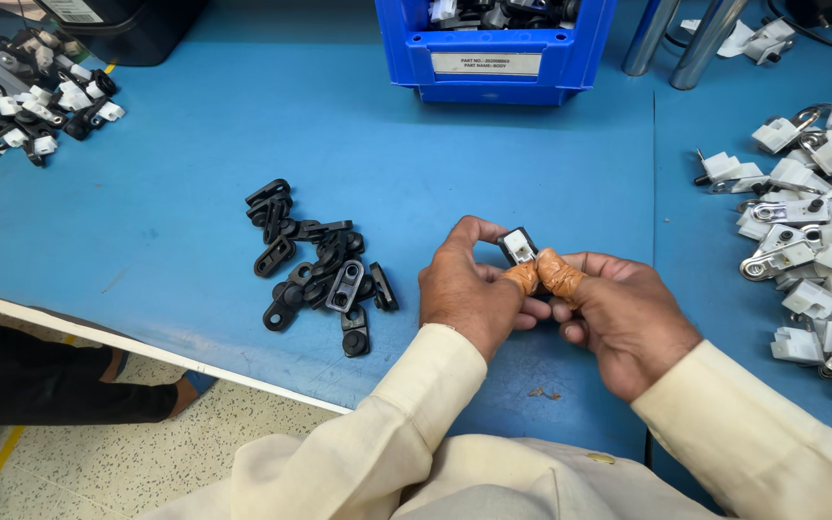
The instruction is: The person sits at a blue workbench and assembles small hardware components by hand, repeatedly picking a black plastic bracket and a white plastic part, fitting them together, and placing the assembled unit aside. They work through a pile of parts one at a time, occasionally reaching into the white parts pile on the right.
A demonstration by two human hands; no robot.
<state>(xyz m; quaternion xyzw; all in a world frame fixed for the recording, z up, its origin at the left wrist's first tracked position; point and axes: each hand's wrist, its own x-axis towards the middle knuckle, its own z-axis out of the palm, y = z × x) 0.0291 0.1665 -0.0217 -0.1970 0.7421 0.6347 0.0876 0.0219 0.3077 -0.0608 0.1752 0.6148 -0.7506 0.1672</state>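
Both my hands meet over the blue table [195,241] and grip one small black plastic part with a white insert [518,247]. My left hand [469,289] holds it from the left, my right hand [613,313] from the right. Brown tape wraps both thumb tips, which press together just under the part. To the left of my hands lies a loose heap of black plastic parts [315,265].
A blue bin [493,48] with parts stands at the far edge. White and metal pieces [820,241] are spread at the right. Mixed black and white parts [26,111] lie far left beside a black box [122,29]. Two metal posts [681,34] rise at the back right.
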